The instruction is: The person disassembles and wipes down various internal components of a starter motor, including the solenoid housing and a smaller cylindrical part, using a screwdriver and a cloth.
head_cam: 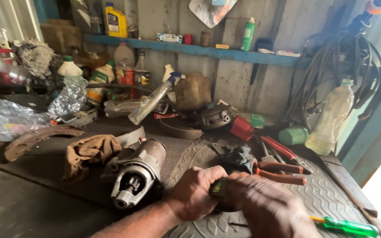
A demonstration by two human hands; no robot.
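A: Your left hand (195, 194) and right hand (261, 205) meet at the front of the bench. What sits between them?

B: A small green-handled tool (219, 187). Your left fingers are curled round it, and your right hand is closed over its other end, blurred. Only a short stretch of green with a dark band shows between your hands; I cannot tell what kind of tip it has.

A: And what are your hands over?

B: A grey ribbed mat (327, 194) on the bench. Just left of your left hand lies a starter motor (137, 174), a dull grey metal cylinder with its toothed pinion end facing you, grimy and worn. A brown rag (89, 152) lies beside it, further left.

A: To your right?

B: A green screwdriver (347, 226) with a clear handle lies near your right wrist. Behind your hands are orange-handled pliers (281, 172) and a dark cloth (239, 158). Further back stand a green cup (293, 135) and a plastic bottle (334, 117) of yellowish liquid.
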